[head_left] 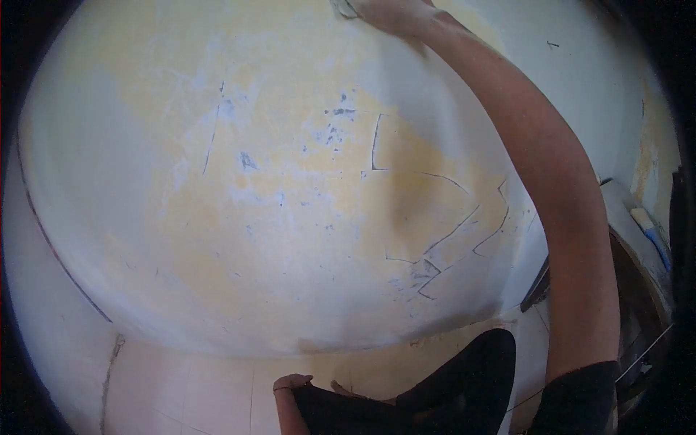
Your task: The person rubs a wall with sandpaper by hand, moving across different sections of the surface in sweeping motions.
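My right hand (380, 13) reaches up to the top edge of the view, against a white and yellow patched wall (283, 217). Its fingers are closed on a pale folded sheet (344, 9), partly cut off by the frame; whether it is sandpaper or cloth I cannot make out. Low in the view, my left hand (292, 381) rests on my dark-clothed knee (319, 406), with nothing seen in it and its fingers partly hidden.
Dark lines and scuffed blue-grey patches mark the wall. A nail (552, 45) sticks out at the upper right. On the right, a brush with a blue handle (652, 230) lies on a dark wooden piece of furniture (638, 272). Pale floor tiles (210, 391) run along the wall's foot.
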The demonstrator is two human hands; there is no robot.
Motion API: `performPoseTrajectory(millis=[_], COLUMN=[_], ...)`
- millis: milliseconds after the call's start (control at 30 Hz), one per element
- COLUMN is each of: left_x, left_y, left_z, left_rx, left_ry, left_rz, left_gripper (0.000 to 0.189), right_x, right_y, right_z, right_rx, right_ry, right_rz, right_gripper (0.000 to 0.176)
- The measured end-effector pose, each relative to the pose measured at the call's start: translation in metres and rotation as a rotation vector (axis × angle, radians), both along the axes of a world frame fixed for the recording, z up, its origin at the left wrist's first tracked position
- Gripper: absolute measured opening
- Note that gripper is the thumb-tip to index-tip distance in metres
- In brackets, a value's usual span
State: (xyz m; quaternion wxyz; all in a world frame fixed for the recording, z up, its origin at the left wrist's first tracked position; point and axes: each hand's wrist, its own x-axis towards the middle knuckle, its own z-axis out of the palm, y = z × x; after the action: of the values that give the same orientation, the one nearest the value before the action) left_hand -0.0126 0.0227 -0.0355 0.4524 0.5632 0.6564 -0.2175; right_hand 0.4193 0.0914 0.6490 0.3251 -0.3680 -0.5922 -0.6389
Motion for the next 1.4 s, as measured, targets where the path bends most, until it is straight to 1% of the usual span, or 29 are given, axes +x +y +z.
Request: performPoseTrajectory(millis=[67, 133, 167, 233, 300, 333, 400, 467, 500, 533, 633, 667, 700, 733, 767, 800, 833, 867, 900, 967, 1033, 1067, 1167, 1200, 1267, 1300, 1367, 1400], left_x=[0.000, -0.004, 0.001, 0.006, 0.005, 0.003, 0.003, 0.008, 0.012, 0.015, 0.004, 0.004, 0.005, 0.007, 0.002, 0.002, 0.004, 0.006, 0.008, 0.010, 0.005, 0.003, 0.000, -0.001, -0.007, -0.003, 0.004, 0.004], left_y=[-0.003, 0.000, -0.004, -0.012, -0.011, -0.011, -0.012, -0.016, -0.021, -0.023, -0.018, -0.018, -0.019, -0.019, -0.014, -0.010, -0.009, -0.011, -0.011, -0.010, -0.006, -0.005, -0.006, -0.005, -0.004, -0.007, -0.009, -0.010], left_z=[-0.001, -0.013, -0.009, 0.010, 0.002, 0.000, 0.006, 0.019, 0.029, 0.035, 0.013, 0.015, 0.019, 0.019, 0.005, 0.005, 0.008, 0.010, 0.013, 0.020, 0.010, 0.007, -0.001, -0.007, -0.019, -0.015, 0.004, 0.006], left_rx=[0.008, 0.004, 0.045, 0.125, 0.134, 0.139, 0.095, 0.059, 0.045, 0.033, 0.074, 0.075, 0.075, 0.075, 0.107, 0.090, 0.070, 0.046, 0.019, -0.031, -0.021, -0.018, 0.054, 0.085, 0.148, 0.116, 0.057, 0.067], left_ry=[0.020, 0.002, -0.012, -0.032, 0.020, 0.050, 0.010, -0.010, -0.009, -0.005, 0.015, 0.017, 0.017, 0.013, 0.006, 0.005, 0.005, 0.006, -0.005, -0.022, -0.023, -0.027, -0.076, -0.057, -0.006, 0.004, 0.033, 0.020], left_rz=[0.006, 0.005, -0.002, -0.016, 0.005, 0.013, 0.028, 0.059, 0.082, 0.105, 0.017, 0.026, 0.034, 0.040, 0.009, 0.020, 0.032, 0.046, 0.065, 0.108, 0.073, 0.054, 0.034, 0.021, -0.003, 0.012, 0.040, 0.024], left_gripper=[0.050, 0.050, 0.050, 0.051, 0.051, 0.051, 0.052, 0.052, 0.052, 0.052, 0.052, 0.052, 0.051, 0.051, 0.050, 0.050, 0.050, 0.050, 0.050, 0.050, 0.050, 0.050, 0.051, 0.051, 0.051, 0.050, 0.050, 0.050], right_x=[-0.011, -0.016, -0.019, -0.022, -0.032, -0.034, -0.033, -0.028, -0.022, -0.017, -0.008, -0.008, -0.009, -0.012, -0.016, -0.015, -0.015, -0.010, -0.005, 0.006, -0.004, -0.009, -0.017, -0.020, -0.024, -0.028, -0.037, -0.037], right_y=[-0.006, 0.004, 0.011, 0.026, 0.014, 0.008, -0.001, -0.010, -0.011, -0.011, -0.002, 0.000, 0.000, -0.001, -0.002, 0.001, 0.010, 0.013, 0.025, 0.001, -0.002, -0.001, 0.012, 0.014, 0.017, 0.019, 0.008, 0.004], right_z=[-0.005, -0.032, -0.050, -0.107, -0.176, -0.217, -0.296, -0.366, -0.392, -0.407, -0.399, -0.379, -0.347, -0.309, -0.266, -0.220, -0.173, -0.130, -0.090, -0.031, -0.004, 0.001, -0.032, -0.049, -0.105, -0.142, -0.219, -0.259], right_rx=[-0.062, -0.011, 0.015, 0.071, -0.112, -0.205, -0.405, -0.560, -0.615, -0.667, -0.663, -0.607, -0.552, -0.544, -0.537, -0.335, -0.258, -0.125, -0.028, 0.145, -0.019, -0.102, 0.012, -0.005, -0.027, -0.033, -0.208, -0.280], right_ry=[0.138, 0.108, 0.086, -0.022, -0.026, -0.074, -0.183, -0.325, -0.374, -0.422, -0.544, -0.544, -0.545, -0.439, -0.335, -0.344, -0.317, -0.268, -0.195, -0.234, -0.018, 0.087, 0.099, 0.070, -0.003, -0.051, -0.106, -0.158], right_rz=[0.012, 0.052, 0.076, 0.258, 0.252, 0.241, 0.253, 0.160, 0.243, 0.327, 0.343, 0.294, 0.243, 0.262, 0.282, 0.237, 0.259, 0.167, 0.225, -0.069, 0.034, 0.086, 0.013, 0.037, 0.127, 0.195, 0.220, 0.260], right_gripper=[0.055, 0.055, 0.055, 0.052, 0.053, 0.054, 0.058, 0.059, 0.058, 0.057, 0.061, 0.060, 0.058, 0.056, 0.055, 0.053, 0.051, 0.051, 0.051, 0.055, 0.056, 0.056, 0.056, 0.057, 0.054, 0.052, 0.053, 0.055])
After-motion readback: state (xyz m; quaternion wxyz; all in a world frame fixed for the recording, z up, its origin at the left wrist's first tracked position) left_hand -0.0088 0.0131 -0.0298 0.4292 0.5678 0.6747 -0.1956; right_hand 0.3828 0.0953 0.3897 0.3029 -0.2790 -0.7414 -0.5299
